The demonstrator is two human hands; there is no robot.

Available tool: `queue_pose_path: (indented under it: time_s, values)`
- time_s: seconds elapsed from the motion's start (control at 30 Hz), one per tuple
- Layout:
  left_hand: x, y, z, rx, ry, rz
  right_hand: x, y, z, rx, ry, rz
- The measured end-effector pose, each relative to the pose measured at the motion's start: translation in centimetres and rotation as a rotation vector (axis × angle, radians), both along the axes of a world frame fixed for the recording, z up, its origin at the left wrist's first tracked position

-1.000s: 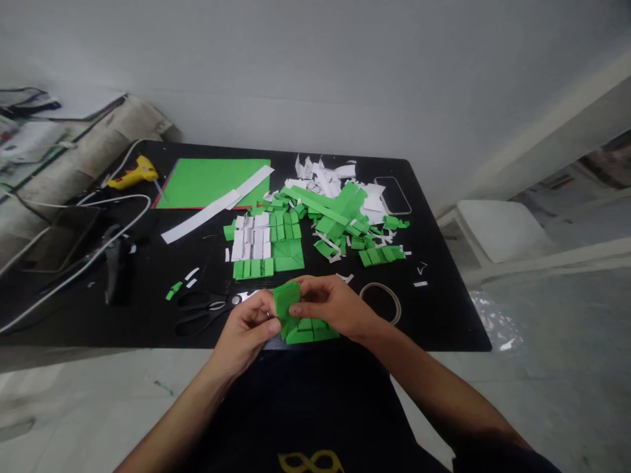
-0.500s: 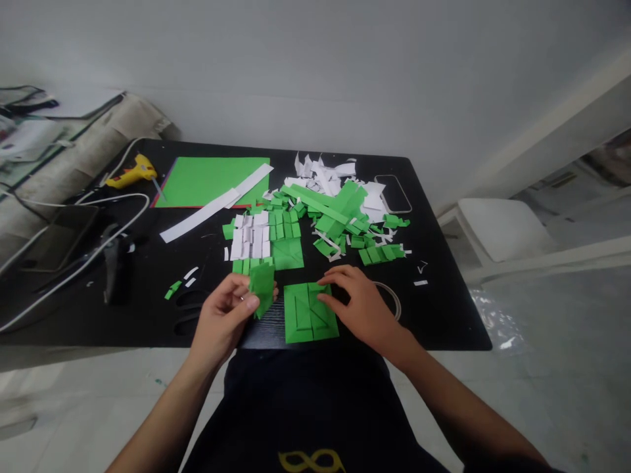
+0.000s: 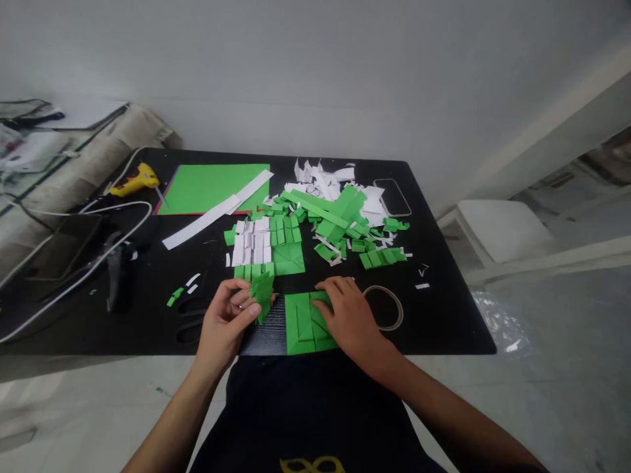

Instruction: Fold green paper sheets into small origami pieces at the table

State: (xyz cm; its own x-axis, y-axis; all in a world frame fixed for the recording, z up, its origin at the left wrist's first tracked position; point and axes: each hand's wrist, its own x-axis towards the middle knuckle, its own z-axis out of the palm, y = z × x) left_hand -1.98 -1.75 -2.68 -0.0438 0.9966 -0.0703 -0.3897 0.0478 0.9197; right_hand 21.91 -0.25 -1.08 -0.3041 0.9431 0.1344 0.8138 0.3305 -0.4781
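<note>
My left hand (image 3: 225,320) pinches a small folded green paper piece (image 3: 261,291) just above the black table (image 3: 148,315), near its front edge. To its right lies a green paper square with folded strips (image 3: 302,325), and my right hand (image 3: 346,314) rests on that square's right side with its fingers laid flat. Black scissors (image 3: 190,322) lie partly under my left hand. Behind both hands are rows of small green and white folded pieces (image 3: 263,240).
A heap of green and white paper scraps (image 3: 340,210) sits mid-table. A green sheet (image 3: 211,187) with a white strip (image 3: 217,209), a yellow glue gun (image 3: 132,182) and cables (image 3: 73,263) are at the left. A phone (image 3: 393,196) and a tape ring (image 3: 383,307) lie on the right.
Both hands held a green piece together near the table's edge. They parted: my left hand carried the small piece left, my right hand settled flat on the green square.
</note>
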Motion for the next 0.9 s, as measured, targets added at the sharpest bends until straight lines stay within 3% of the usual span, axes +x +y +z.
queue_pose_path:
  time_s: [0.27, 0.5, 0.77, 0.9]
  values:
    - [0.2, 0.0, -0.3, 0.035, 0.038, 0.064, 1.3, 0.4, 1.5, -0.155, -0.006, -0.006]
    - [-0.1, -0.5, -1.1, 0.079, 0.208, 0.081, 1.4, 0.7, 1.2, -0.156, -0.018, -0.013]
    - [0.1, -0.3, 2.5, 0.529, 0.787, -0.009, 1.6, 0.9, 1.8, -0.219, 0.096, 0.018]
    - [-0.1, 0.5, 3.5, 0.645, 0.973, -0.074, 2.3, 1.4, 2.4, -0.265, 0.266, 0.0]
